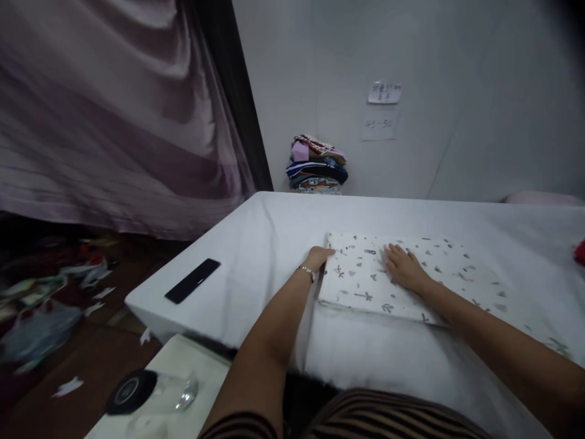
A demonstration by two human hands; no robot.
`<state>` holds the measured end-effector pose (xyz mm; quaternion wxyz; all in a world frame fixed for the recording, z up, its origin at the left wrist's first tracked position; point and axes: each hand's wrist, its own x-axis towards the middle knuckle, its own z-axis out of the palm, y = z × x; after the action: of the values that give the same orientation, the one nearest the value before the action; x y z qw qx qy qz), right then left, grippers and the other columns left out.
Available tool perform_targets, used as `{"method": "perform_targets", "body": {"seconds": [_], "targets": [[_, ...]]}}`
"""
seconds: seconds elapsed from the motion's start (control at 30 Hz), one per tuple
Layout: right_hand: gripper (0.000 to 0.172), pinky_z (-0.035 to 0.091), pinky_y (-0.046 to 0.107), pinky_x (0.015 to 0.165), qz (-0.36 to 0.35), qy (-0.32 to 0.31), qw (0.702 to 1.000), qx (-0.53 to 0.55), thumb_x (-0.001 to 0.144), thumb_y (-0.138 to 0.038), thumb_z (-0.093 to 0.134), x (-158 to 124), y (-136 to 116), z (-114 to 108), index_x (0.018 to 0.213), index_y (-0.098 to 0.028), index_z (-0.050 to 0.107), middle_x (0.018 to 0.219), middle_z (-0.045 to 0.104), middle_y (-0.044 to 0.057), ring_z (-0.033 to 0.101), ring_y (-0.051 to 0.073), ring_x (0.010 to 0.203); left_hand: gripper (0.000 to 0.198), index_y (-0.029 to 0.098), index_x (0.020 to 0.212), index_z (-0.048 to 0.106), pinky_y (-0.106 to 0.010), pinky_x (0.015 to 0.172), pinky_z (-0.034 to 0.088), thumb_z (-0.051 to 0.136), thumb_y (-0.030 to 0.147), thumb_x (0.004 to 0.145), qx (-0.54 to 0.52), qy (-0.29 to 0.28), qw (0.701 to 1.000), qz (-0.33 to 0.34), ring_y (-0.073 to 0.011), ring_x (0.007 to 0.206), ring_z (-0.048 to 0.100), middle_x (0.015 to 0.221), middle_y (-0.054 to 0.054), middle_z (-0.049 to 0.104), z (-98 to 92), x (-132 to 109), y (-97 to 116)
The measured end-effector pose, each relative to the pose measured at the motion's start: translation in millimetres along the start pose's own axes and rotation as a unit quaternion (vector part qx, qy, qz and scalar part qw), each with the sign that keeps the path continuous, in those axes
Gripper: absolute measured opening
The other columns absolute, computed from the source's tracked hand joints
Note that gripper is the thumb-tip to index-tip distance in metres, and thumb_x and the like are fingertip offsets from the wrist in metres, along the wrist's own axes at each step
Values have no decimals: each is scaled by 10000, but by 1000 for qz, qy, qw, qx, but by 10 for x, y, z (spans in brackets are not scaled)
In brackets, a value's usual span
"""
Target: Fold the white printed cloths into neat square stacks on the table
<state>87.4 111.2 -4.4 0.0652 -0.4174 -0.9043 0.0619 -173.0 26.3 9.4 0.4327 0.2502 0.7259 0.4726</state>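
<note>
A folded white cloth (365, 277) with small grey, brown and green plant prints lies on the white-covered table. My left hand (320, 255), a bracelet at its wrist, is at the cloth's left edge. Its thumb rests on top of the edge, and the other fingers are hidden at the side of the fold. Flat on the upper middle of the cloth lies my right hand (404, 268), fingers stretched out. Toward the right, the printed fabric continues past my right forearm.
A black phone (192, 281) lies at the table's left end. Below it, a pale stand (201, 366) holds a clear bottle with a black base (132, 392). Folded clothes (317, 166) are stacked by the wall. A pinkish curtain (114, 122) hangs left, above a littered floor.
</note>
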Motion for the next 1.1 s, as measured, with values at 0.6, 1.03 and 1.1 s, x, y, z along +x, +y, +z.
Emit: {"method": "perform_targets", "body": {"seconds": [0.6, 1.03, 1.1], "targets": [[298, 453, 395, 826, -291, 42, 948, 125, 893, -315, 440, -689, -1305, -20, 1116, -202, 601, 1055, 597, 102, 540, 244, 942, 190, 97, 809, 598, -249, 557, 459, 637, 278, 765, 69, -67, 995, -29, -140, 577, 555, 659, -44, 615, -217, -656, -132], [314, 433, 323, 729, -283, 40, 957, 53, 932, -252, 353, -616, -1507, 71, 1043, -202, 643, 929, 612, 85, 544, 219, 867, 139, 122, 777, 606, -218, 535, 430, 627, 258, 754, 49, -56, 997, -8, -111, 537, 532, 602, -7, 590, -216, -602, -253], [291, 443, 323, 727, -285, 34, 955, 73, 915, -246, 379, -625, -1503, 65, 1027, -211, 646, 936, 611, 81, 545, 215, 858, 138, 121, 774, 606, -213, 521, 422, 631, 254, 748, 49, -48, 998, -6, -107, 526, 523, 590, -4, 584, -209, -585, -261]]}}
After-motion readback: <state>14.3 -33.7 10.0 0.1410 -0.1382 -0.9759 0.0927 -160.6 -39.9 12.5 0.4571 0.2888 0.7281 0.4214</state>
